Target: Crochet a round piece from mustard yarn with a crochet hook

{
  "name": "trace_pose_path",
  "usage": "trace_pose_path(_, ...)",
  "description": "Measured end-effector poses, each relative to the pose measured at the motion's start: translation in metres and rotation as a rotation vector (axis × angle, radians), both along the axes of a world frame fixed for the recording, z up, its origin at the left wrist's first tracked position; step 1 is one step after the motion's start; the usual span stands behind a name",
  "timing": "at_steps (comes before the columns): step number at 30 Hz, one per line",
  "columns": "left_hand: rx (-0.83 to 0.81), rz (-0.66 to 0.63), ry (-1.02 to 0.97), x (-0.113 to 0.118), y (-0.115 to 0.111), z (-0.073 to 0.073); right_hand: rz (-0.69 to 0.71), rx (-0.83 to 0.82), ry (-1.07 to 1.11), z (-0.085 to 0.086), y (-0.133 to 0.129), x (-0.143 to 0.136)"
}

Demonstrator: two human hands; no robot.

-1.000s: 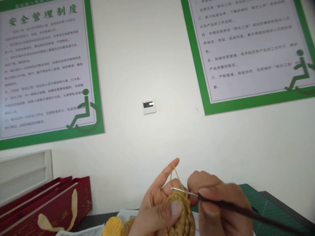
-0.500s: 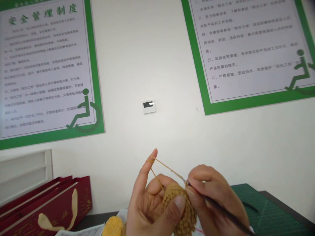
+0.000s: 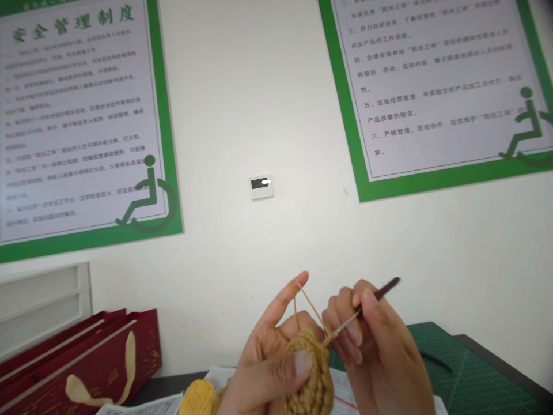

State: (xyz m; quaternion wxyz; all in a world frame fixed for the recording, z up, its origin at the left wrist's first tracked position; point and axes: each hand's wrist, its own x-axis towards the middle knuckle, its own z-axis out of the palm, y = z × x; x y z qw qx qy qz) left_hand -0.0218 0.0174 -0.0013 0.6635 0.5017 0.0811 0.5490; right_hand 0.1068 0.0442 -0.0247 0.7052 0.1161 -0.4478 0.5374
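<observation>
My left hand (image 3: 272, 351) pinches a tan crochet piece (image 3: 309, 374) between thumb and fingers, its bumpy stitches showing below the thumb. Tan yarn (image 3: 307, 298) wraps round the raised left index finger and runs down to the work. My right hand (image 3: 380, 346) grips a crochet hook (image 3: 389, 288) with a dark handle and a thin metal shaft. The hook's tip meets the yarn at the upper right edge of the piece, and its handle points up to the right.
A yellow yarn ball (image 3: 197, 397) and printed papers (image 3: 142, 406) lie at lower left, beside red gift bags (image 3: 86, 363). On the right is a green cutting mat (image 3: 470, 369) with a dark, thin curved object (image 3: 436, 362). Green-bordered posters (image 3: 432, 86) hang on the wall behind.
The right hand has turned, swinging the hook's handle from pointing down right to up right. My left index finger has tipped rightward, and the crochet piece has turned slightly.
</observation>
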Motion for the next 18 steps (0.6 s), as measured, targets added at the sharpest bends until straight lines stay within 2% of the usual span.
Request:
trace_pose_path(2,0.043,0.121,0.028,0.002,-0.004,-0.001,0.129,-0.057,-0.058,0.002,0.002,0.0)
trace_pose_path(4,0.089,0.238,0.027,0.006,-0.008,-0.003,0.134,-0.077,-0.102,0.001,0.003,-0.002)
trace_pose_path(8,0.151,0.362,0.025,0.011,-0.009,-0.006,-0.07,0.033,-0.134,-0.002,0.005,-0.005)
trace_pose_path(12,0.171,0.424,0.053,0.014,-0.009,-0.006,-0.26,0.114,-0.125,-0.004,0.005,-0.003)
trace_pose_path(15,0.168,0.444,0.067,0.014,-0.01,-0.006,-0.353,0.096,-0.121,-0.004,0.005,-0.001)
trace_pose_path(18,0.174,0.449,0.067,0.014,-0.01,-0.007,-0.385,0.082,-0.125,-0.004,0.005,0.001)
